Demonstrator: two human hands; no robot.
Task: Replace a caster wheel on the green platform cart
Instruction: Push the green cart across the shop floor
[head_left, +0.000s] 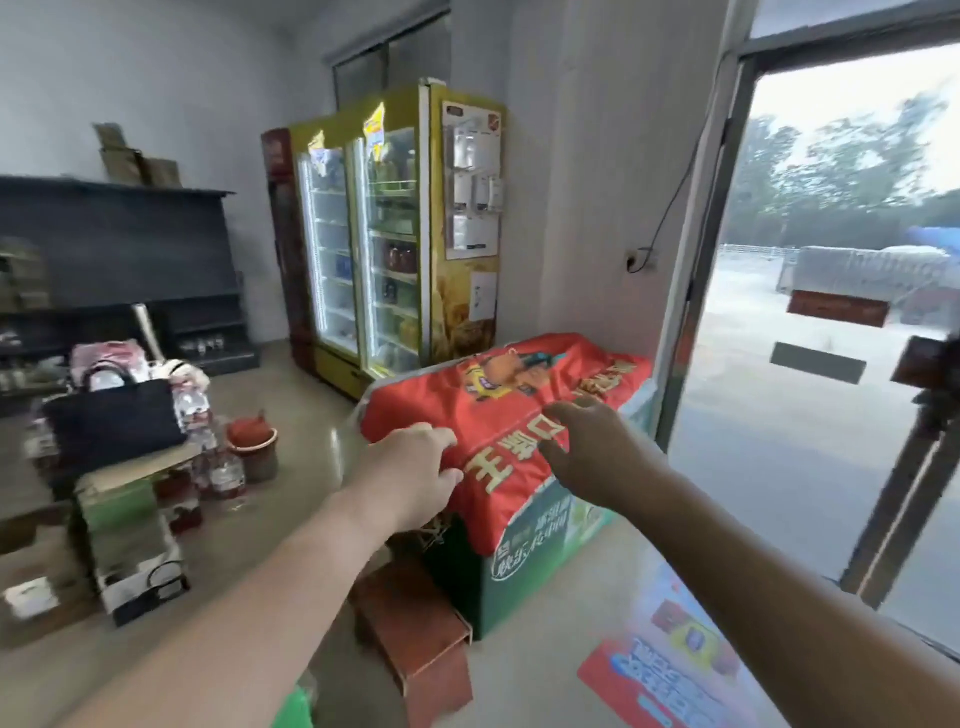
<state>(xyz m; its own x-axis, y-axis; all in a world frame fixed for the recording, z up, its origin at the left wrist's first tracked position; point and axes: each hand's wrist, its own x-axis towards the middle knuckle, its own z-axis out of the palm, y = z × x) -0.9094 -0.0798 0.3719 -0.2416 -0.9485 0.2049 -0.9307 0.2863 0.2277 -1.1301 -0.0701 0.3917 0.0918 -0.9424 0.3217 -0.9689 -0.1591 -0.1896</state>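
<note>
Cart corner (295, 709), green, low against the glossy shop floor (311, 415).

Over the chest freezer (524, 551), smooth glossy printed panels, lies the red cover (519, 395) — soft cloth, faint sheen, creased, bunching where the left hand (415, 462) grips its near edge. Floor (311, 426) polished, reflective. Upright fridge (363, 249): glass doors, shiny printed side. Black bag (114, 421) — matt fabric. Stool (415, 634) at the freezer's near corner looks like brown wood, satin. Bottles (226, 467) clear plastic.

Bottom edge cuts off a green scrap (293, 709), and the red cloth (498, 415) hides whatever we've got beneath it.
</note>
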